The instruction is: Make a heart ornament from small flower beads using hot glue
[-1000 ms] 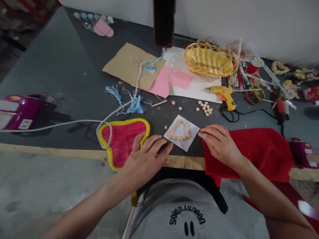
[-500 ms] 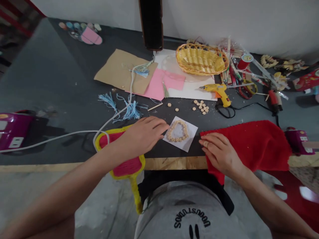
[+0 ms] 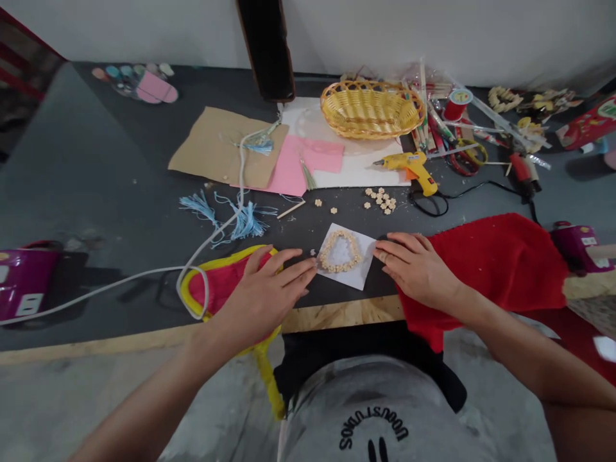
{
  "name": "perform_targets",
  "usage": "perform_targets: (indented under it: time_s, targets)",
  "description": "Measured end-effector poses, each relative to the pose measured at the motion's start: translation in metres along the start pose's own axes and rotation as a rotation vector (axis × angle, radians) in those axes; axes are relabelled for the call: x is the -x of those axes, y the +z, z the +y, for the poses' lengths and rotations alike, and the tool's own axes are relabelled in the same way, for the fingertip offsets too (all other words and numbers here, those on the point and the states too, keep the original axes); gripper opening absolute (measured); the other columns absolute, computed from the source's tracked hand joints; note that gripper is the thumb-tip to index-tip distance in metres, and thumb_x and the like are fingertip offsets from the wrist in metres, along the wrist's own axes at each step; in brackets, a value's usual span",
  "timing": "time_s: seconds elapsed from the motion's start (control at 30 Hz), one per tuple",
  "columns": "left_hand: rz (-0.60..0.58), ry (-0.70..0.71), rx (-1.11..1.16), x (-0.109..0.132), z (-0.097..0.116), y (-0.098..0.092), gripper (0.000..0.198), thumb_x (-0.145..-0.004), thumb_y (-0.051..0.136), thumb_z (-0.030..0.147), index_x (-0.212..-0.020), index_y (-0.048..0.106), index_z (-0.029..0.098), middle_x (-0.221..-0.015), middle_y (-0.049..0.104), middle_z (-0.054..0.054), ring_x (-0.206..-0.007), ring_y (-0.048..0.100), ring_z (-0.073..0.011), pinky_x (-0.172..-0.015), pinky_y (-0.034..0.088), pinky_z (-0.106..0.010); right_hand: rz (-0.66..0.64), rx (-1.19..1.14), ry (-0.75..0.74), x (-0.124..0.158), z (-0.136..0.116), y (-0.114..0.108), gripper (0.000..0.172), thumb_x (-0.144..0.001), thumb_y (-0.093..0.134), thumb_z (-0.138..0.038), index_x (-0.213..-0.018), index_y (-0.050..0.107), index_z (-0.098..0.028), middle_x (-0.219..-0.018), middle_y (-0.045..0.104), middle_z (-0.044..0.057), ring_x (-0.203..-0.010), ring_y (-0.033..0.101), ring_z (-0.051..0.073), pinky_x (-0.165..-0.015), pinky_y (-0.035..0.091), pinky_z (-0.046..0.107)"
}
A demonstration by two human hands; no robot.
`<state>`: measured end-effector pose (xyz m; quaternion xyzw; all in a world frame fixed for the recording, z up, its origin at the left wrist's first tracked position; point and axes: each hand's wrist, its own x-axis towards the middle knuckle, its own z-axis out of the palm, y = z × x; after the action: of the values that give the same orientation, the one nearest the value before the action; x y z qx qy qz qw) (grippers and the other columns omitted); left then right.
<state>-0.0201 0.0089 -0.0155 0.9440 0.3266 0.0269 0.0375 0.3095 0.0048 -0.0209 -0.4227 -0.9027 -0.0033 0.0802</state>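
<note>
A white square of paper (image 3: 359, 277) lies on the dark table, bearing a rounded loop of small pale flower-shaped pieces (image 3: 357, 249). My left hand (image 3: 275, 290) is palm down with fingers spread, its fingertips at the paper's left edge. At the opposite corner, the fingertips of my right hand (image 3: 416, 266) touch the paper, fingers stretched towards it. Under my right wrist and beside it spreads a red cloth (image 3: 495, 263). A pink and yellow fuzzy-edged piece with a handle (image 3: 219, 282) lies partly beneath my left hand and forearm.
Loose flower-shaped pieces (image 3: 385, 204) lie beyond the paper, near a yellow glue gun (image 3: 416, 168). Behind stands a wicker basket (image 3: 370, 115). Blue tassels (image 3: 248, 221) and a white cable (image 3: 212, 240) are at left. Scissors (image 3: 469, 157) and a thread spool (image 3: 457, 104) sit right.
My right hand has moved from the red cloth's edge to the paper's right corner. My left hand has come lower with its fingers spread wider. The camera view has tilted slightly.
</note>
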Motion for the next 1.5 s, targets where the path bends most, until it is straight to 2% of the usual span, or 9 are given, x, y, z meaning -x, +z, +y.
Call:
perform_targets:
  time_s: [0.2, 0.4, 0.57, 0.67, 0.77, 0.87, 0.97, 1.27, 1.5]
  targets:
    - [0.068, 0.003, -0.057, 0.0, 0.01, -0.001, 0.032, -0.101, 0.047, 0.023, -0.128, 0.061, 0.017, -0.133, 0.066, -0.008, -0.13, 0.048, -0.0363, -0.107, 0.031, -0.063, 0.017, 0.042, -0.069, -0.006, 0.008, 0.003, 0.026, -0.097, 0.053, -0.021, -0.118, 0.068, -0.018, -0.128, 0.069, 0.003, -0.123, 0.052, 0.028, -0.1, 0.039, 0.046]
    - [0.07, -0.005, -0.011, 0.003, 0.023, -0.004, 0.029, -0.095, 0.056, 0.021, -0.123, 0.064, 0.021, -0.128, 0.067, -0.007, -0.13, 0.05, -0.0344, -0.111, 0.029, -0.06, 0.038, 0.057, -0.129, -0.014, 0.018, 0.006, 0.026, -0.098, 0.053, -0.021, -0.118, 0.068, -0.018, -0.128, 0.069, 0.003, -0.123, 0.052, 0.027, -0.099, 0.038, 0.044]
    - [0.128, -0.019, 0.038, 0.001, 0.021, -0.005, 0.019, -0.097, 0.055, 0.025, -0.113, 0.065, 0.021, -0.12, 0.069, -0.007, -0.126, 0.052, -0.0312, -0.107, 0.034, -0.056, 0.06, 0.011, -0.129, -0.015, 0.022, 0.003, 0.025, -0.097, 0.052, -0.02, -0.116, 0.068, -0.018, -0.125, 0.07, 0.004, -0.123, 0.053, 0.027, -0.098, 0.041, 0.046]
    - [0.202, -0.055, 0.096, -0.011, 0.013, -0.007, 0.015, -0.097, 0.055, 0.025, -0.108, 0.064, 0.019, -0.112, 0.068, -0.008, -0.119, 0.055, -0.0292, -0.101, 0.041, -0.051, 0.152, -0.09, -0.042, -0.013, 0.011, -0.003, 0.023, -0.096, 0.055, -0.019, -0.115, 0.067, -0.018, -0.121, 0.071, 0.006, -0.119, 0.054, 0.026, -0.097, 0.044, 0.044]
    - [0.181, -0.018, 0.151, -0.027, 0.002, -0.007, 0.021, -0.096, 0.055, 0.027, -0.114, 0.062, 0.019, -0.117, 0.064, -0.011, -0.119, 0.054, -0.0294, -0.095, 0.046, -0.048, 0.26, -0.213, 0.057, -0.013, -0.013, -0.005, 0.022, -0.093, 0.061, -0.021, -0.114, 0.066, -0.018, -0.115, 0.07, 0.008, -0.113, 0.055, 0.026, -0.094, 0.047, 0.043]
    - [0.135, 0.055, 0.193, -0.041, -0.009, -0.003, 0.025, -0.093, 0.061, 0.029, -0.117, 0.061, 0.02, -0.125, 0.062, -0.011, -0.126, 0.049, -0.0318, -0.099, 0.045, -0.051, 0.276, -0.253, 0.091, -0.019, -0.04, 0.001, 0.017, -0.091, 0.065, -0.026, -0.108, 0.067, -0.02, -0.114, 0.069, 0.007, -0.112, 0.054, 0.026, -0.092, 0.046, 0.044]
    - [0.097, 0.106, 0.222, -0.049, -0.014, 0.001, 0.026, -0.091, 0.063, 0.029, -0.115, 0.062, 0.019, -0.135, 0.058, -0.012, -0.134, 0.043, -0.0341, -0.107, 0.039, -0.055, 0.256, -0.241, 0.081, -0.028, -0.056, 0.009, 0.016, -0.091, 0.066, -0.032, -0.102, 0.067, -0.02, -0.114, 0.07, 0.008, -0.112, 0.054, 0.027, -0.092, 0.044, 0.045]
    - [0.079, 0.108, 0.355, -0.051, -0.014, 0.009, 0.021, -0.093, 0.059, 0.027, -0.111, 0.065, 0.019, -0.147, 0.052, -0.011, -0.144, 0.033, -0.0346, -0.114, 0.032, -0.057, 0.174, -0.207, 0.066, -0.039, -0.056, 0.017, 0.016, -0.092, 0.064, -0.038, -0.093, 0.069, -0.023, -0.12, 0.069, 0.006, -0.117, 0.051, 0.026, -0.098, 0.04, 0.046]
    - [0.098, 0.102, 0.411, -0.051, -0.016, 0.012, 0.017, -0.091, 0.058, 0.021, -0.105, 0.067, 0.02, -0.147, 0.052, -0.01, -0.145, 0.031, -0.0338, -0.116, 0.031, -0.058, 0.181, -0.224, 0.055, -0.042, -0.057, 0.022, 0.013, -0.091, 0.065, -0.037, -0.091, 0.069, -0.024, -0.116, 0.069, 0.005, -0.115, 0.053, 0.026, -0.096, 0.041, 0.045]
